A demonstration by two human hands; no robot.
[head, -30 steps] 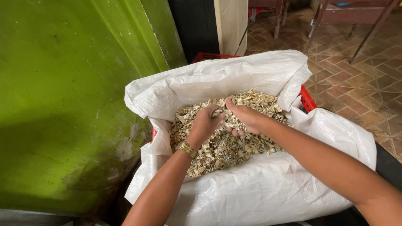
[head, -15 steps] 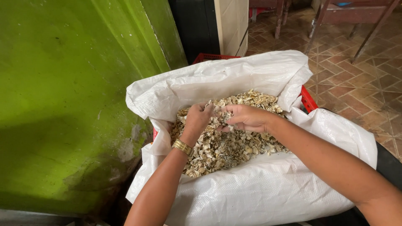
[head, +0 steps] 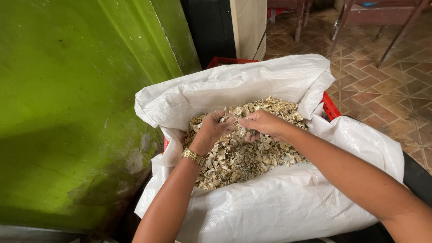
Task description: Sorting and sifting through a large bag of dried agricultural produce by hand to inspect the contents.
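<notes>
A white woven sack (head: 279, 198) lies open inside a red plastic crate (head: 330, 105). It holds a heap of pale, dried, flaky pieces (head: 243, 157). Both of my hands are in the heap, close together above its middle. My left hand (head: 213, 128), with a gold watch on the wrist, is curled around some of the pieces. My right hand (head: 261, 122) reaches in from the right, its fingers closed on pieces too. The fingertips of the two hands nearly meet.
A green painted wall (head: 76, 112) rises close on the left. Behind the sack stand a dark panel and a pale board (head: 247, 24). A tiled floor (head: 382, 90) with wooden furniture legs (head: 396, 33) spreads to the right.
Both hands have lifted slightly and drawn together over the heap, gathering pieces between the fingers. The sack has not moved.
</notes>
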